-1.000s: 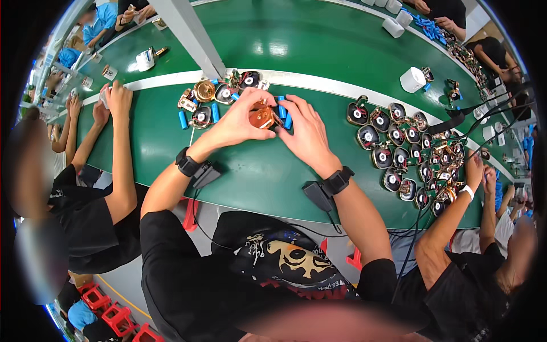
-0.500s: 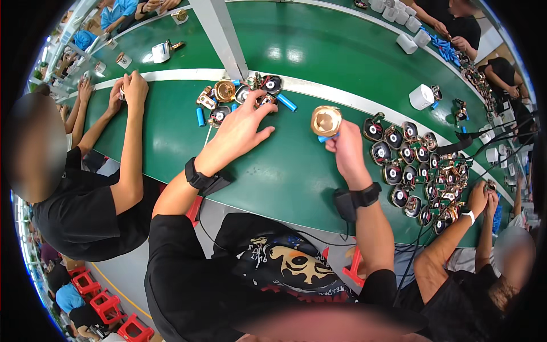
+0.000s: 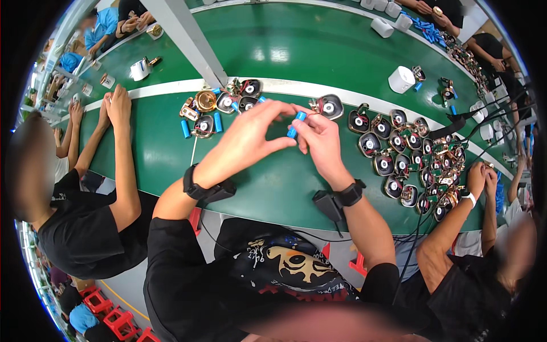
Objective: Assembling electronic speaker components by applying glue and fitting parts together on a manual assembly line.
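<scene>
My right hand (image 3: 323, 135) grips one blue cylindrical cell (image 3: 297, 125), smooth-skinned and tilted, pinched between thumb and fingers above the glossy green table (image 3: 250, 171). My left hand (image 3: 250, 131) is arched open in a wide C, its fingertips close by the cell; I cannot tell whether they touch it. Two black wristbands (image 3: 354, 194), one on each wrist, each bear a boxy module.

Just beyond my right hand lies one single speaker (image 3: 329, 106), a rounded square with a dark cone and pale round centre. Past my left hand I count four clustered speakers (image 3: 203, 126), one partly hidden by my fingers, one shiny gold metal cup (image 3: 205, 101), round and hollow, and at least five loose blue cells (image 3: 186, 129). To my right, many packed speakers (image 3: 368, 143) crowd too tightly for counting.
</scene>
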Demonstrator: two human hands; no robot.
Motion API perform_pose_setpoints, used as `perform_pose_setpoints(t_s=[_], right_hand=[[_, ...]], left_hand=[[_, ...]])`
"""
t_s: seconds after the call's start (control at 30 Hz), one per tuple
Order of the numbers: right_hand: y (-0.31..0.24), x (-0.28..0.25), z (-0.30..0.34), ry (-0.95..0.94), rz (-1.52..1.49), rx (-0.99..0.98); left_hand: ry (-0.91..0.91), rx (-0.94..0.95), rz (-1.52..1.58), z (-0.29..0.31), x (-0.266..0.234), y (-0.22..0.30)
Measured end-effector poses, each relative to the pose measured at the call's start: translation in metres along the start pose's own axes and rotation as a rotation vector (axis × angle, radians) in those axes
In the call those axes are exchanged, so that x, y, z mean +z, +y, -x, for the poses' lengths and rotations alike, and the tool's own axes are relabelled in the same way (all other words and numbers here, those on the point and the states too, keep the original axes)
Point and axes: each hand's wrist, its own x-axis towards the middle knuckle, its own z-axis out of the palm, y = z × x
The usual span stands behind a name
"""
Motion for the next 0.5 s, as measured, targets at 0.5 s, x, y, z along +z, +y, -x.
perform_pose_setpoints(t_s=[0.5], right_hand=[[0.009,-0.006,-0.006,0.339,0.284,-0.252]], left_hand=[[-0.077,0.116,0.16,-0.11,-0.012,-0.012]])
